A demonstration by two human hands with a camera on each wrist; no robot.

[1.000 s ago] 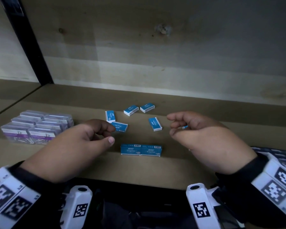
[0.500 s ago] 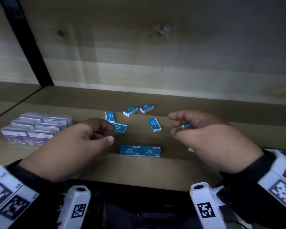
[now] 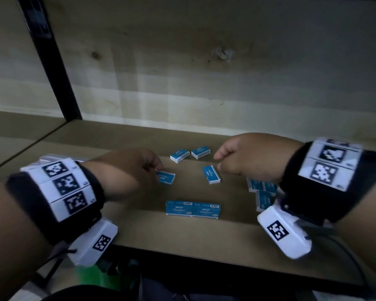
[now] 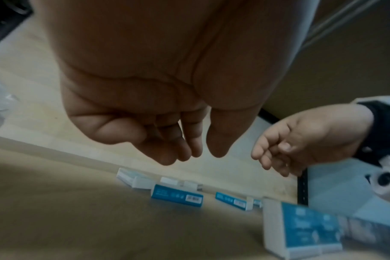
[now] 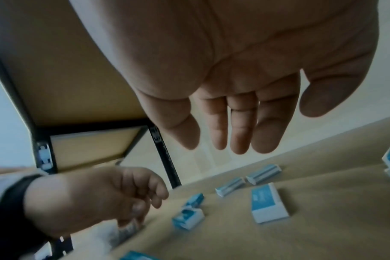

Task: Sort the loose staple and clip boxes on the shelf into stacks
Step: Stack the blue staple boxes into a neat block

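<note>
Neither hand holds anything: the left hand [image 3: 126,170] hovers palm down over the shelf [image 3: 204,233] with its fingers loosely curled and the thumb just apart from them, as the left wrist view shows, its fingertips close above a small blue box [image 3: 166,177] without a clear touch. Opposite it, the right hand [image 3: 248,157] also hangs palm down, fingers relaxed and nearly straight in the right wrist view, with air under them. Both wrists wear black cuffs with white panels printed in black square patterns. Between the hands, a loose blue box [image 3: 211,174] with white ends lies flat and turned at an angle; farther back, two more [image 3: 179,155] [image 3: 200,153] lie side by side near the wall. Nearer the shelf's front edge, a pair of blue boxes marked "Staples" [image 3: 193,210] stands on its long side, joined end to end. Under the right wrist more blue boxes [image 3: 262,193] are bunched together, partly hidden. At the far left, behind the left wrist, a bit of clear plastic packs [image 3: 52,158] shows. All the boxes are small, flat cardboard rectangles; the shelf is smooth tan board with a pale wooden wall behind.
</note>
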